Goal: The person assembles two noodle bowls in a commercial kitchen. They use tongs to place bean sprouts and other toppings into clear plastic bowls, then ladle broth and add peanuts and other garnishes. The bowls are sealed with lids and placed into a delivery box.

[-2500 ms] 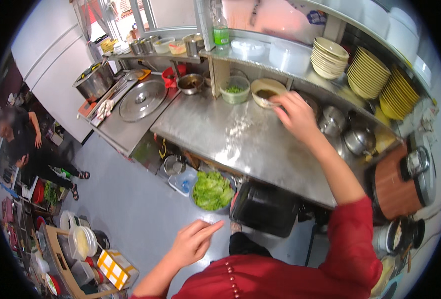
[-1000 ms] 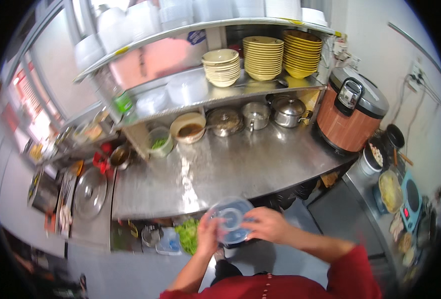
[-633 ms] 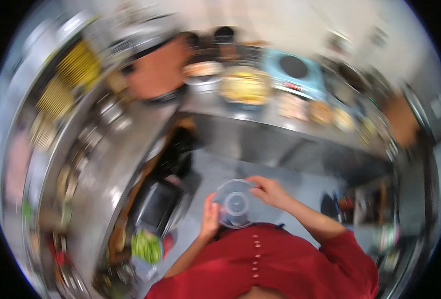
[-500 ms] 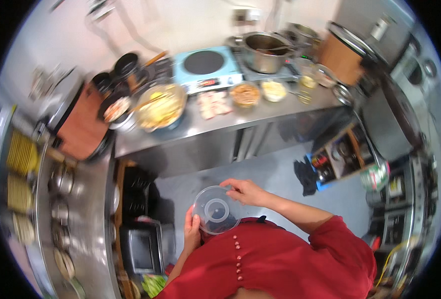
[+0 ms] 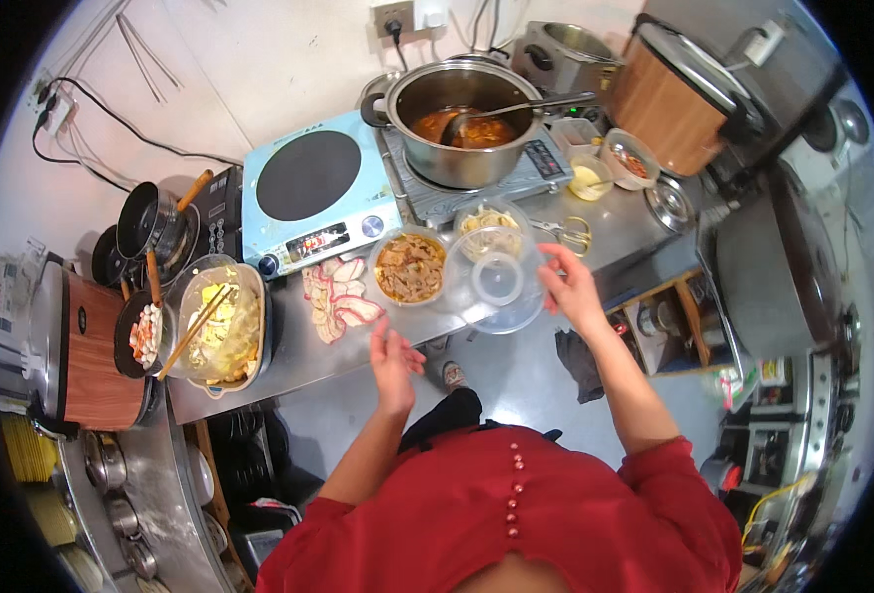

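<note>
My right hand [image 5: 570, 287] pinches the right edge of a clear round plastic lid [image 5: 496, 279], held over the counter's front edge. The lid partly overlaps a clear tub of pale sliced food [image 5: 489, 215]; whether they touch I cannot tell. My left hand [image 5: 394, 364] is empty, its fingers apart, near the counter's front edge. Just beyond it lie pinkish-white slices [image 5: 338, 299], which look like meat or bacon. A round tub of brown sliced meat in sauce [image 5: 409, 267] sits between those slices and the lid.
A blue induction cooker [image 5: 310, 178] stands at the back, beside a steel pot [image 5: 468, 163] of reddish soup with a ladle. Left are a basin of yellow food [image 5: 221, 326] with chopsticks, small pans [image 5: 150, 222] and a wood-look cooker [image 5: 101, 346]. Scissors [image 5: 567, 234] lie right.
The lid has moved from close to my body, where both hands held it, forward over the counter. My left hand has let go of it. The counter now appears nearer.
</note>
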Tool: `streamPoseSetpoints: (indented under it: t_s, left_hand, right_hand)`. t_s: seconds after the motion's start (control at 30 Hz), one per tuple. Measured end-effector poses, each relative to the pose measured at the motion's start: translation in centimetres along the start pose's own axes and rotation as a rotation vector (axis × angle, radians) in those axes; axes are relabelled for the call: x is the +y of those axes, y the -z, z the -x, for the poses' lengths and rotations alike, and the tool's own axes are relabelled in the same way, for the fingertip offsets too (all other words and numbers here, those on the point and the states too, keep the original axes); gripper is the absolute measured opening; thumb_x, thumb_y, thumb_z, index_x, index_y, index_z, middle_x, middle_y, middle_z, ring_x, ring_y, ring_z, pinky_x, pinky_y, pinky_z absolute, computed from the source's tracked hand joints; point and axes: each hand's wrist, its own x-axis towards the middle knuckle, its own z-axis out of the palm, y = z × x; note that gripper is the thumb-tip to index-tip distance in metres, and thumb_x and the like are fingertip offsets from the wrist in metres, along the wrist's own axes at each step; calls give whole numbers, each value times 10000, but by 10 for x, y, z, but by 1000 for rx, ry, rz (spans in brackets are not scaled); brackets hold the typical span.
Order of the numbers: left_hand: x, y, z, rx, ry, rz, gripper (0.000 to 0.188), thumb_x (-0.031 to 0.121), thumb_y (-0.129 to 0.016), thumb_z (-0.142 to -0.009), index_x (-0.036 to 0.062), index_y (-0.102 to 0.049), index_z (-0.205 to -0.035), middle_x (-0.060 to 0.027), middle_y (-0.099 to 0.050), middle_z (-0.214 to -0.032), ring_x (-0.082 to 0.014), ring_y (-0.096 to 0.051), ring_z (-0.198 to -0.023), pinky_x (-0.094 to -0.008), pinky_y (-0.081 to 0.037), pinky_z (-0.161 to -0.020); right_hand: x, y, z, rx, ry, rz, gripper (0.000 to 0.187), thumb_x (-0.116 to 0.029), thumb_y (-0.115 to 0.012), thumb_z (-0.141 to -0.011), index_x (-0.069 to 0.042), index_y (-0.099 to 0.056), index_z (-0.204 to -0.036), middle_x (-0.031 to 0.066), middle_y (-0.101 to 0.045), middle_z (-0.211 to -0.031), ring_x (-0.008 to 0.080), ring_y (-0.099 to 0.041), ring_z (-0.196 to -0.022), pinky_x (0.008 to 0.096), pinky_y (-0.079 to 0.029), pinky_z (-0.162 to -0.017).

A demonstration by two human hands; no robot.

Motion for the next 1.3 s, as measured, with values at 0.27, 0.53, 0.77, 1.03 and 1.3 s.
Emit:
streamPoseSetpoints:
  t_s: [0.27,0.53,0.77,1.03,1.3]
  left_hand:
    - [17,-1,-66,210,69,-46,413,350,-404,-1047,79,-483,-1348,-37,-581,-909,-135,-590,-610,-261,-495,-447]
    - [15,-11,-43,260,52,-37,465,376,-402,-1045,57,-448,-1381,-66,-562,-955,-156,-605,-674,-271,-522,-506]
    - [5,-49,-40,327,17,102,493,375,-394,-1048,51,-395,-1420,-80,-522,-950,-197,-620,-732,-329,-565,-580]
    - [7,-52,-24,538,-18,168,481,402,-330,-1055,56,-452,-1366,-94,-519,-947,-192,-610,-713,-356,-580,-613]
    - [-7,-50,-17,630,-5,251,428,343,-335,-1060,39,-468,-1330,-98,-541,-934,-202,-619,-686,-353,-569,-590]
  right_hand:
    - [4,-105,-130,-475,-49,143,301,-50,-596,-918,-74,-562,-1216,28,-570,-832,88,-559,-536,241,-444,-409]
    - [-4,-127,-167,-518,300,577,322,-87,-632,-847,-85,-615,-1168,191,-644,-1106,385,-617,-1021,451,-499,-890]
    - [-10,-124,-203,-789,-59,582,278,-68,-625,-897,-70,-585,-1172,63,-618,-727,142,-610,-540,319,-502,-428]
    - [-4,-111,-208,-853,-59,261,294,-18,-587,-911,-88,-562,-1195,34,-565,-700,107,-539,-532,269,-457,-461]
    - [-19,-124,-213,-841,329,547,276,-104,-620,-880,-64,-585,-1151,147,-676,-905,301,-662,-822,389,-529,-761]
